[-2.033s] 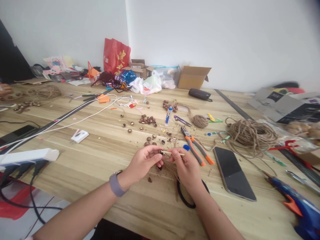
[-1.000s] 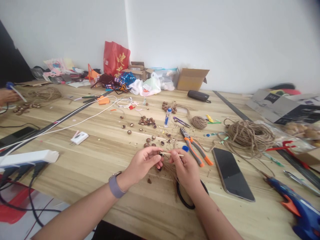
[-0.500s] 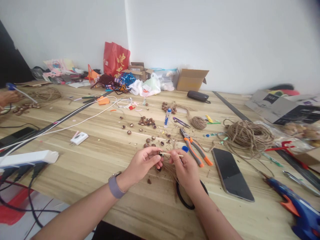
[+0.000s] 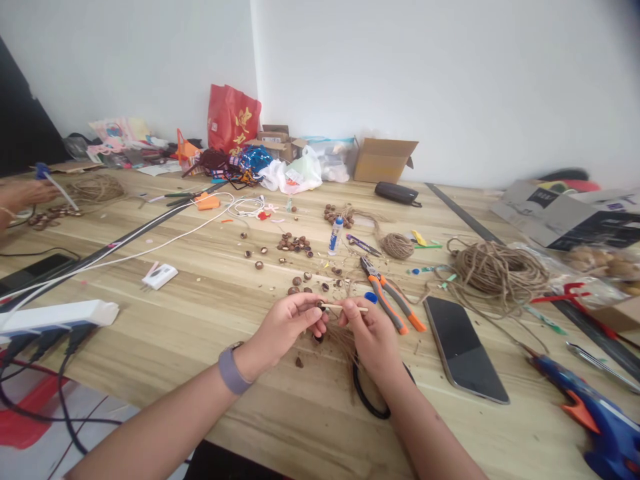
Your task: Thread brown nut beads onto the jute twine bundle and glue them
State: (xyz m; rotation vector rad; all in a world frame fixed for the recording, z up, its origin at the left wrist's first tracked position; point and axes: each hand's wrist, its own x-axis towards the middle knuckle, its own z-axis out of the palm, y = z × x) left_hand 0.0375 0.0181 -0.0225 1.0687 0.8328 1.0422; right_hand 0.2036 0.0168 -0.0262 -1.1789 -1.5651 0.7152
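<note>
My left hand [image 4: 287, 327] is closed in a pinch on a small dark brown bead [image 4: 320, 306] just above the wooden table [image 4: 200, 320]. My right hand [image 4: 367, 337] is closed on a thin wooden stick [image 4: 345, 307] that lies level, its left tip at the bead. Strands of jute twine [image 4: 345, 337] hang beneath my hands, and a black loop [image 4: 367, 400] lies under my right wrist. Loose brown beads [image 4: 295, 243] are scattered on the table just beyond my hands.
Orange-handled pliers [image 4: 390, 300] and a black phone [image 4: 465, 347] lie right of my hands, a twine coil [image 4: 500, 267] beyond. A blue glue gun [image 4: 595, 413] sits at the right edge. A power strip [image 4: 55, 313] and cables are left. Another person's hand [image 4: 27, 193] works far left.
My hands hold the same pose on bead and stick. The other person's hand at the far left has moved in with a blue-tipped tool.
</note>
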